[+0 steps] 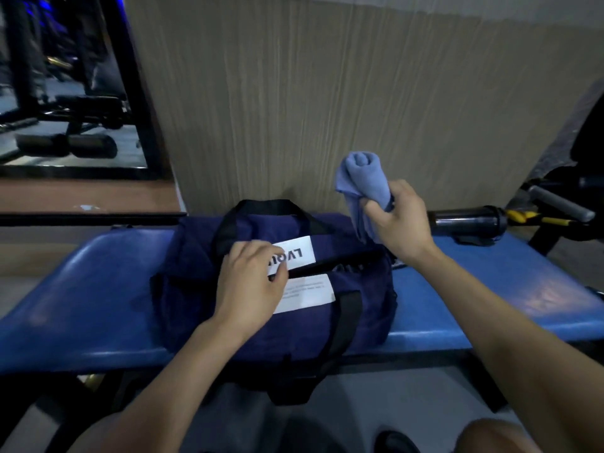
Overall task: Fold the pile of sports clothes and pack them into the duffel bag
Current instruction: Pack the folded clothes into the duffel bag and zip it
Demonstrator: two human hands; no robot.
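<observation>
Under both hands: navy duffel bag (228, 308) on blue bench (490, 289), top zip partly open, dark gap running right from L hand. L hand (251, 286) on bag top, fingers curled, pinching at zip edge beside white label (299, 255); exact thing pinched too small to tell. R hand (397, 220) raised above bag's right end, gripping rolled light-blue cloth (362, 181), roll upright, loose end hanging below fist. Black handles (261, 207) arching just beyond L hand. Right of R hand, well apart: dark bottle (467, 219) lying on bench. Behind: beige wall panel (327, 93).
</observation>
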